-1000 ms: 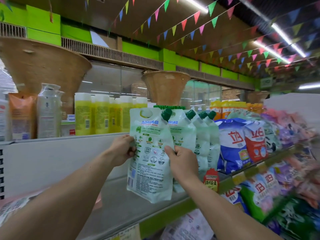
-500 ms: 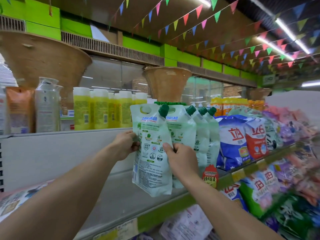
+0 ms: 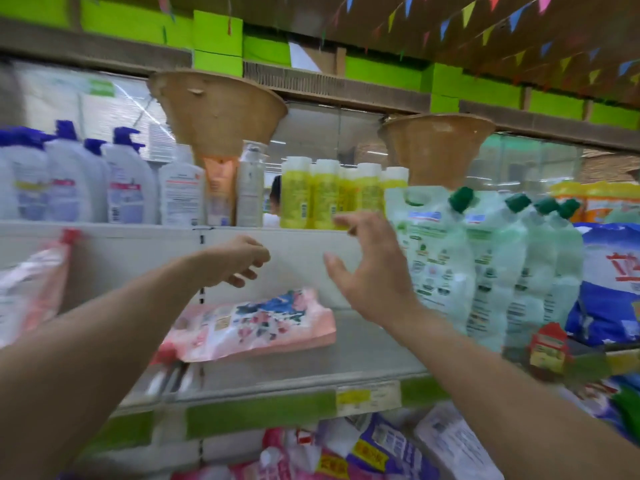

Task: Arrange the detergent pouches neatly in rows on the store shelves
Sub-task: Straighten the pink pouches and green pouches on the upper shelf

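Both hands hovering empty: left hand point(image 3: 239, 261) loosely curled, right hand point(image 3: 367, 271) spread. Pink pouch point(image 3: 256, 323) lying flat on shelf point(image 3: 363, 344), 6 o'clock from left hand, nearer it, long axis 9-to-3.

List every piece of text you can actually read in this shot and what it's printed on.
None reads whole; the frame is motion-blurred.
Blue bag: part of a large red character, cut off by the frame edge.
Green pouches: blue brand band and icons, blurred.
Pink pouch: small print, blurred.
Yellow shelf tag: blurred.
White bottles: labels and barcode, too small.
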`<state>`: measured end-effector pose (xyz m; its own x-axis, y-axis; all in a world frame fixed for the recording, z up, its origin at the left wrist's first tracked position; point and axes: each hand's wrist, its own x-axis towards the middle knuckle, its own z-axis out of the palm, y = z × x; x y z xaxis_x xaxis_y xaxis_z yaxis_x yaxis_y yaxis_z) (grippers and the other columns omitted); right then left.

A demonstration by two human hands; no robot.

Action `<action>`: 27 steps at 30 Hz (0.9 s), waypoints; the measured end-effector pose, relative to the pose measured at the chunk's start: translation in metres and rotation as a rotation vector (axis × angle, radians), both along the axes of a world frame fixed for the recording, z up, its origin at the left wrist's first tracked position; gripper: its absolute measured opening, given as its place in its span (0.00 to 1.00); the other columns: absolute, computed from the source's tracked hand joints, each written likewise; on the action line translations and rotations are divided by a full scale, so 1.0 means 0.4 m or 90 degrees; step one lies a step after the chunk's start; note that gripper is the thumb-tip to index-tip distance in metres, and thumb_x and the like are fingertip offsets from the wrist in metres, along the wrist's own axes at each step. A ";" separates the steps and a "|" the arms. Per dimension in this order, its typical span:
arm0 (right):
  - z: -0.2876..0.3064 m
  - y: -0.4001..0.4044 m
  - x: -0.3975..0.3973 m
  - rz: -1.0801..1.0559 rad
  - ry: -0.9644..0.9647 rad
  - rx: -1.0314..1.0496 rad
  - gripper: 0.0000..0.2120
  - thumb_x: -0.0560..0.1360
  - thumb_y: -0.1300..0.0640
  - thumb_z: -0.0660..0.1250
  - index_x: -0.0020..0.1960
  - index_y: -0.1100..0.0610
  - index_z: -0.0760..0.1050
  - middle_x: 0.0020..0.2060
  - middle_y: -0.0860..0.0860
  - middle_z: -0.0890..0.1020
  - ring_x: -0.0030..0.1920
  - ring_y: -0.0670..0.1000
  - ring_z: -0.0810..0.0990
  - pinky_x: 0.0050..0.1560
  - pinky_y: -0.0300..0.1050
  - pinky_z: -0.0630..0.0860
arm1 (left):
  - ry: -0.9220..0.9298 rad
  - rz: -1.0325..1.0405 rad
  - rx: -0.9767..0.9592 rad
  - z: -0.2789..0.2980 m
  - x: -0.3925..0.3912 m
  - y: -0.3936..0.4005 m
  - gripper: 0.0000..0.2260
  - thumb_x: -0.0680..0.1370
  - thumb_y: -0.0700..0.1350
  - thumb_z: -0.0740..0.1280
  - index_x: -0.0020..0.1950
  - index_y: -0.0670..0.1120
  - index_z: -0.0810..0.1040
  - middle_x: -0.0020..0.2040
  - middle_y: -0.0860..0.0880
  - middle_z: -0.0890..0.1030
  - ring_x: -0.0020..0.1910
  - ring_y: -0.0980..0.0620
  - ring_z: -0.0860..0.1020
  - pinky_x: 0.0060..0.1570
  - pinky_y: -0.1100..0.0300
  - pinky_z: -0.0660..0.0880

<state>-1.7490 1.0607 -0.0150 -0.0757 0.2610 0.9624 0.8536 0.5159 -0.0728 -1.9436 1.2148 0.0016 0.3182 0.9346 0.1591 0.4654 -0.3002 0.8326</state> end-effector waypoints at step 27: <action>-0.096 0.064 -0.166 -0.310 -0.265 -0.139 0.08 0.71 0.50 0.67 0.40 0.54 0.79 0.24 0.52 0.76 0.24 0.56 0.75 0.21 0.42 0.61 | -0.428 -0.053 -0.160 0.149 -0.093 -0.063 0.08 0.77 0.32 0.54 0.40 0.41 0.67 0.31 0.46 0.72 0.21 0.55 0.70 0.19 0.67 0.69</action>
<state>-1.8156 1.0864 -0.0533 -0.2534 0.5438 0.8001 0.9643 0.0761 0.2537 -1.9807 1.1894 0.0611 0.2983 0.9457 0.1289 -0.1879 -0.0742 0.9794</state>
